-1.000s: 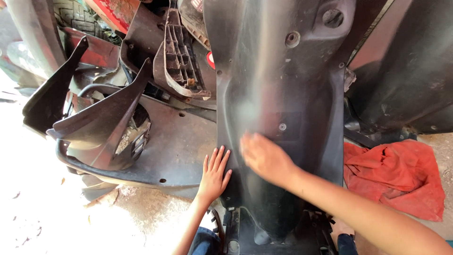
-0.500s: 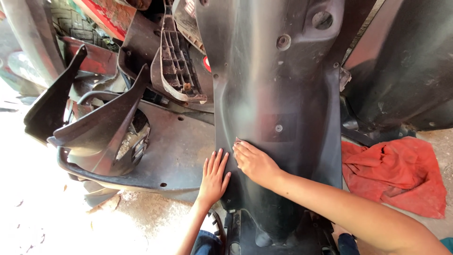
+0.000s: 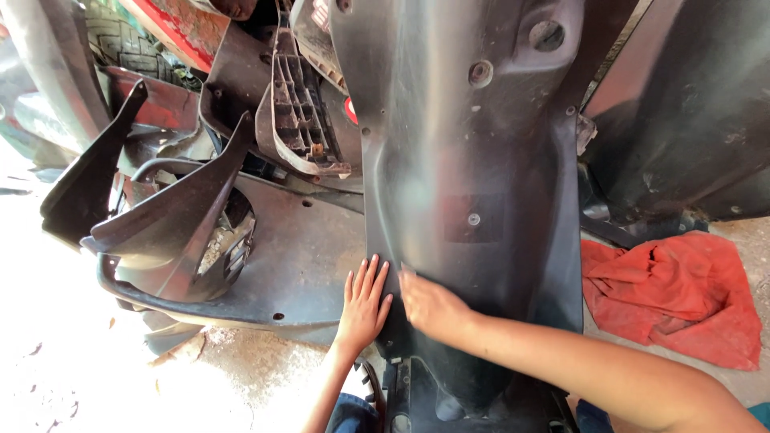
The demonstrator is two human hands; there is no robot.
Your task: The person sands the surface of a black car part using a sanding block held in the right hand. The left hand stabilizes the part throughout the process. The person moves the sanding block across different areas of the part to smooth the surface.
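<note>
Panel: a tall, glossy black plastic scooter body panel (image 3: 473,200) stands upright in the middle of the view, from 12 o'clock down to 6 o'clock, its lower end just in front of the person.
Left hand: the left hand (image 3: 362,309) lies flat, fingers straight and together, pointing to 12 o'clock. It rests against the panel's left edge at about 7 o'clock from the panel's centre, where the edge meets a flat grey-black floorboard piece (image 3: 305,256). It grips nothing; the palm only presses.
Right hand: the right hand (image 3: 433,305) lies palm-down on the panel's lower face, just beside the left hand, fingers pointing to about 10 o'clock. The forearm comes in from 4 o'clock. The hand is somewhat blurred, but it looks spread and unclenched, holding nothing.
Doing it well: judging by the pose, even pressure from both palms along the seam, with the fingers kept clear of the gap, would suit this thin plastic best.
Around: a black ribbed grille part (image 3: 301,112) at 11 o'clock, curved black fairings (image 3: 168,216) at 9 o'clock, and a crumpled red-orange cloth (image 3: 674,297) on the ground at 3 o'clock.
</note>
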